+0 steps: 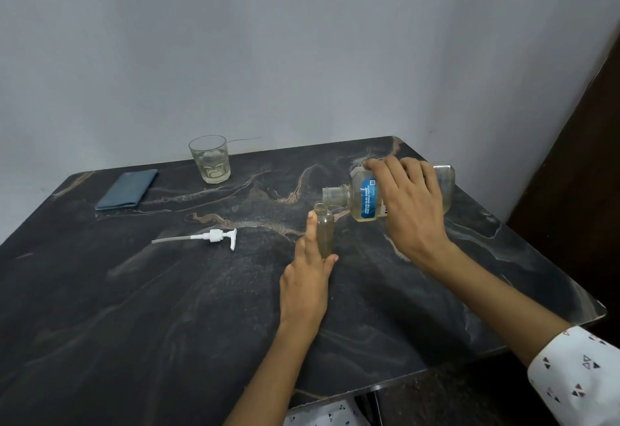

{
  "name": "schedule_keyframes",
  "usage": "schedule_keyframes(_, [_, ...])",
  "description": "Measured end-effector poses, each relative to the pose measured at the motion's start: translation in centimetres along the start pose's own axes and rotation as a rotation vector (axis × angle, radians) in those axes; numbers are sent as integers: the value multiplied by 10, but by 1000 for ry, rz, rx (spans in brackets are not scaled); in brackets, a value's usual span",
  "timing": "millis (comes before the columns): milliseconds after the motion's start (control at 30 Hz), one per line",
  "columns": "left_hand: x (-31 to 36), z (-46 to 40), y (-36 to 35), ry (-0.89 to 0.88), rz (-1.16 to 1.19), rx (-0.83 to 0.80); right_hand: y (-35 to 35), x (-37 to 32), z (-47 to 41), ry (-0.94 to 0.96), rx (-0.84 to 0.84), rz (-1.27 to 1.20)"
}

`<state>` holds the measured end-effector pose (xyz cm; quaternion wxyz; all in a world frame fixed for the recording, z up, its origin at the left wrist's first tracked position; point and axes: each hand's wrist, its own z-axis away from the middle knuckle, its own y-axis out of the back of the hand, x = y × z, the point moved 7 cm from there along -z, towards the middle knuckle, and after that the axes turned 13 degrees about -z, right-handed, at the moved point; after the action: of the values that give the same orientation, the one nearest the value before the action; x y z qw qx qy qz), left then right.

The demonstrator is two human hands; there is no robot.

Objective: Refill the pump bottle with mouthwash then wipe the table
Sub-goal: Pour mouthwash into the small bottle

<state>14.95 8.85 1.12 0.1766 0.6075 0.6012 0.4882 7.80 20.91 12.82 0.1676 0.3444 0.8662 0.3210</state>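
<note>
A small clear pump bottle (324, 228) stands upright on the dark marble table (167, 308), its neck uncapped. My left hand (307, 278) holds it around its lower part. My right hand (407, 205) grips the large mouthwash bottle (367, 199), which has a blue label. That bottle is tipped on its side, its open mouth just above the small bottle's neck, and pale yellow liquid lies along its lower side. The white pump head (214, 237) with its tube lies on the table to the left.
A glass (210, 158) with a little pale liquid stands at the table's back edge. A folded blue cloth (128, 189) lies at the back left. A wall runs behind the table, and a dark wooden panel (577, 157) stands at the right.
</note>
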Motion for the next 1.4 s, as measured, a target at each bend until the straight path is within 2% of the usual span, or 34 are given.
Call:
schedule_keyframes(1133, [0,0,0,3,1,-2,0,0,-2,16,-13,-22])
schedule_keyframes(1400, [-1,-1,-1,3,-4,-14,1,-1,-2,46,28,-16])
